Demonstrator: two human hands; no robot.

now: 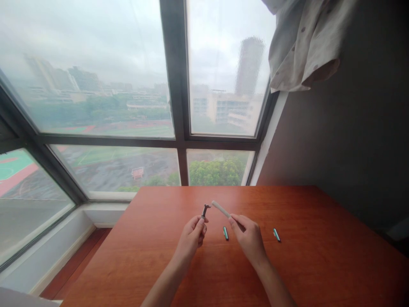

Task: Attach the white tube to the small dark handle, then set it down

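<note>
My left hand [194, 232] is closed around a short dark, metallic-looking handle with a small forked head [204, 210], held upright with a slight tilt. My right hand [251, 233] pinches a pale, slim stick [221, 209] that slants up to the left. The stick's far tip is close beside the forked head; I cannot tell whether they touch. Both hands are above the brown wooden table [153, 251]. Between them on the tabletop lies a small green and black bar-shaped piece [226, 233]. A similar piece [276, 235] lies to the right of my right hand.
Large windows with a dark frame [180, 143] rise behind the table's far edge. A light shirt [306, 47] hangs at the upper right, before a dark wall [351, 128]. White ledge [105, 207] and reddish floor [76, 260] show at the left.
</note>
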